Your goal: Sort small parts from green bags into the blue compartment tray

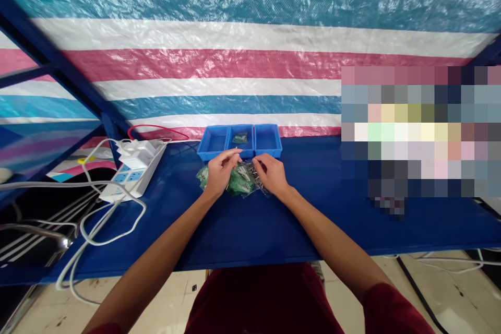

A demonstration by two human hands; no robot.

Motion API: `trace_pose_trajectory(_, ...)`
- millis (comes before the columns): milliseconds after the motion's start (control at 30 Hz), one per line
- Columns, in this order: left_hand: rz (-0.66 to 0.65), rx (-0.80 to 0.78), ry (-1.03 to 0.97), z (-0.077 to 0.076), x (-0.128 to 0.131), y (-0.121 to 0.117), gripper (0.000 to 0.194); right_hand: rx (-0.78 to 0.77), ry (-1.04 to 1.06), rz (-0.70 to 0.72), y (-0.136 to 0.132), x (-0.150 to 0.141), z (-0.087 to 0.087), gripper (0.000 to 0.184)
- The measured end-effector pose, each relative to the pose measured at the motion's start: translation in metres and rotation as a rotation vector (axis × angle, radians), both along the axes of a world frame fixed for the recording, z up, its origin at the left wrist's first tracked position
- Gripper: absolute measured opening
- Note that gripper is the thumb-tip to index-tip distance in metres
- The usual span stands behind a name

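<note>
Clear packets with green and pale contents [240, 182] are seen heaped on a blue tabletop [242, 240], spread between two bare hands and just in front of a row of three blue trays. The heap's left side is partly covered by the left hand [220, 171], whose fingers are stretched toward the trays with the thumb drawn in close to them; whether anything is pinched there cannot be told. At the heap's right edge, where dark and grey metallic-looking bits [257, 183] are shown, the right hand [273, 171] is held with fingers curled and thumb brought near the fingertips; whether a piece is grasped cannot be made out either.

One green packet [240, 138] is contained in the middle tray [246, 149], which is flanked by the left tray [216, 142] and the right tray [267, 139]. To the left, a white power strip [113, 193] is fitted with white plugs [136, 155] and crossed by pale cables [58, 185]. The work surface is backed by a striped plastic sheet [235, 65] in blue, white and red, and framed at left by dark blue metal bars [68, 75]. Part of the scene at right is obscured by pixelation.
</note>
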State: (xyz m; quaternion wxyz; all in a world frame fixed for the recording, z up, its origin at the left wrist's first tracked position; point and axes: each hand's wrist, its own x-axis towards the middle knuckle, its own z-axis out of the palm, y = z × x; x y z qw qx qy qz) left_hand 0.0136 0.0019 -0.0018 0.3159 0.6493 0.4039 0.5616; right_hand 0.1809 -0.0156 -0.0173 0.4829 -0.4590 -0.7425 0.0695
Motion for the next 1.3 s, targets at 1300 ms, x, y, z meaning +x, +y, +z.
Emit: trace_pose_trajectory(1300,0.022,0.333,0.819,0.008,-0.046,0.035,0.023,-0.002,0.006,0.016,0.001,-0.001,-0.004,0.034)
